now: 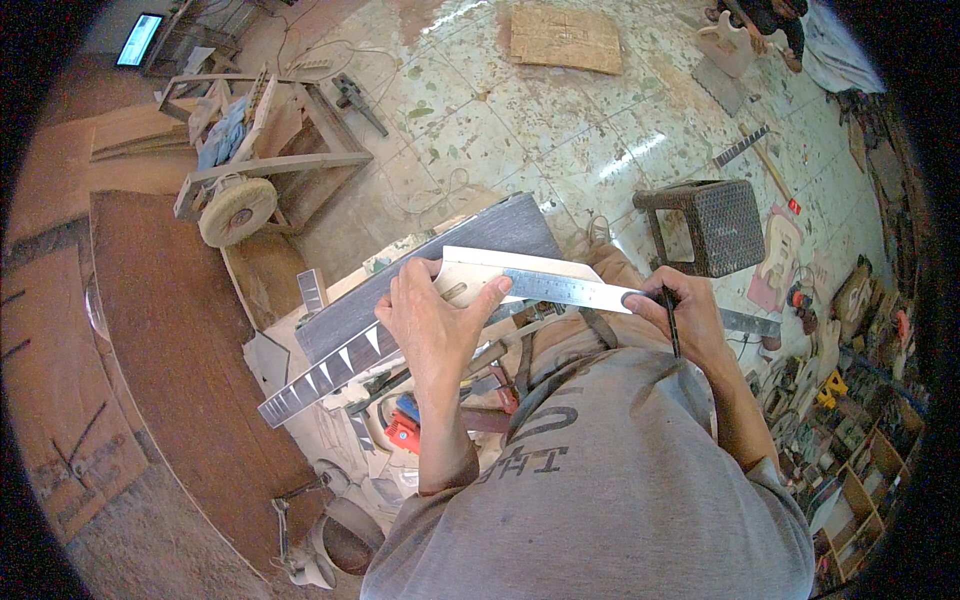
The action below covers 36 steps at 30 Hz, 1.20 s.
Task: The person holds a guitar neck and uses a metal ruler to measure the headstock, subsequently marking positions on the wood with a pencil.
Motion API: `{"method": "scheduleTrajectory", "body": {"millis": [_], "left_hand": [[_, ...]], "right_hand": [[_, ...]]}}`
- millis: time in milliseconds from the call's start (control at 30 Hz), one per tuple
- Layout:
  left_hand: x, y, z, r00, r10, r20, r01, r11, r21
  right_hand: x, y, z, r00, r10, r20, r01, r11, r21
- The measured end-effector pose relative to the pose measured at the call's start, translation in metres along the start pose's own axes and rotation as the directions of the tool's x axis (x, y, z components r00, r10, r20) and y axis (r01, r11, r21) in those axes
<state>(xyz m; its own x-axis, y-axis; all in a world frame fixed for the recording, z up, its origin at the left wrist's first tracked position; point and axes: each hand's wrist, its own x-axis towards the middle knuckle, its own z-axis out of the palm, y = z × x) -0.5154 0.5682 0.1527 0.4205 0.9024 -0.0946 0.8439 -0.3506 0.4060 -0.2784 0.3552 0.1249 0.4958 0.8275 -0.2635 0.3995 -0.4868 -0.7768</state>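
My left hand [430,320] pinches a pale, flat, angular piece [535,262] between thumb and fingers. Along that piece lies a steel ruler [575,290], its left end close to my left thumb. The ruler runs rightward into my right hand [690,315], which is closed on it and also holds a slim black pen [671,318] pointing downward. Beyond my right hand a metal strip [750,324] shows, apparently the same ruler. Below the pale piece is a dark grey board [400,287]. Left of my left wrist lies a dark fingerboard with white triangular inlays [325,375].
Several tools, one red [403,432], lie beside my left forearm. A brown tabletop [190,380] curves along the left, with a wooden frame bearing a round wheel [238,211] behind it. A woven stool [715,228] stands at right; another person [775,25] is far right.
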Motion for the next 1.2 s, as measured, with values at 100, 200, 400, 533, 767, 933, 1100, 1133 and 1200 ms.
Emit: {"method": "scheduleTrajectory", "body": {"millis": [100, 200, 400, 533, 767, 933, 1100, 1133, 1200], "left_hand": [[0.000, 0.002, -0.002, 1.000, -0.007, 0.008, 0.007, 1.000, 0.003], [0.000, 0.001, -0.001, 1.000, -0.009, 0.006, 0.009, 1.000, 0.001], [0.000, -0.002, 0.003, 0.999, 0.029, -0.023, -0.028, 0.999, 0.020], [0.002, 0.000, 0.003, 1.000, 0.011, -0.005, -0.011, 1.000, 0.021], [0.001, 0.002, -0.001, 1.000, -0.010, 0.013, 0.010, 1.000, 0.005], [0.001, 0.002, 0.000, 1.000, -0.012, 0.015, 0.012, 1.000, 0.014], [0.000, 0.002, 0.000, 1.000, -0.006, 0.009, 0.006, 1.000, 0.016], [0.000, 0.002, 0.000, 1.000, -0.003, 0.008, 0.003, 1.000, 0.017], [0.000, 0.001, 0.001, 1.000, 0.003, 0.006, -0.003, 1.000, 0.020]], "right_hand": [[0.001, -0.002, -0.001, 1.000, -0.018, 0.011, 0.018, 1.000, 0.002], [0.001, 0.003, 0.000, 0.999, -0.052, 0.000, 0.052, 0.999, 0.014], [0.018, -0.019, 0.007, 0.899, -0.278, -0.339, 0.282, 0.959, -0.038], [0.025, -0.058, 0.039, 0.989, 0.017, -0.148, 0.076, 0.796, 0.600], [0.045, -0.065, 0.067, 0.999, -0.039, -0.019, 0.043, 0.823, 0.567], [0.047, -0.060, 0.071, 0.996, -0.087, -0.020, 0.086, 0.869, 0.487], [0.049, -0.065, 0.071, 0.998, -0.055, -0.041, 0.068, 0.877, 0.476], [0.049, -0.066, 0.070, 0.998, -0.054, -0.041, 0.067, 0.883, 0.465], [0.049, -0.066, 0.070, 0.998, -0.053, -0.041, 0.066, 0.888, 0.456]]}}
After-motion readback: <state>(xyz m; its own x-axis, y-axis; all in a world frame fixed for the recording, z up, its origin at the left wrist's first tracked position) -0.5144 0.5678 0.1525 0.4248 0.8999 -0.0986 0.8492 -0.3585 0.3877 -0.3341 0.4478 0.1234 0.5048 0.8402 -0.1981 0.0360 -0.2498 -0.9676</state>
